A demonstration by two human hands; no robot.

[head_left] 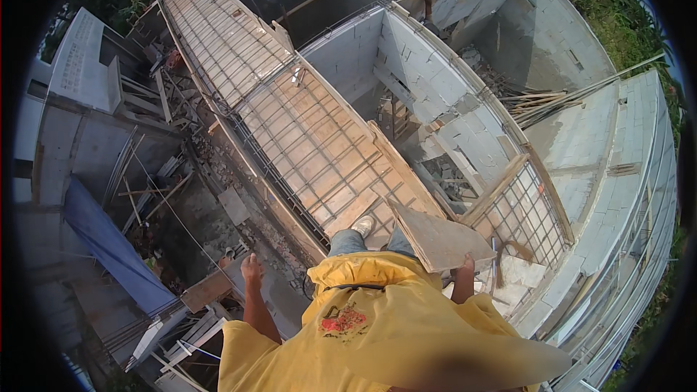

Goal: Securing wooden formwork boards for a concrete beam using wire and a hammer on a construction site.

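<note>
My right hand [466,264] grips the edge of a brown plywood board [439,238], which it carries at my right side with the board tilted. The fingers are partly hidden behind the board's edge. My left hand [252,270] is held out to the left, away from my body, with nothing visible in it. Its fingers look loosely apart. Below me lies a long plywood deck [305,138] covered by a grid of steel reinforcing bars [279,112]. One of my shoes [363,226] stands on this deck.
Left of the deck is a drop to a rubble-strewn ground [232,207], with a blue tarp [116,243] beyond. Grey block walls [454,116] enclose deep rooms on the right. A second rebar grid [530,207] lies near my right hand. Poles [537,105] are stacked farther right.
</note>
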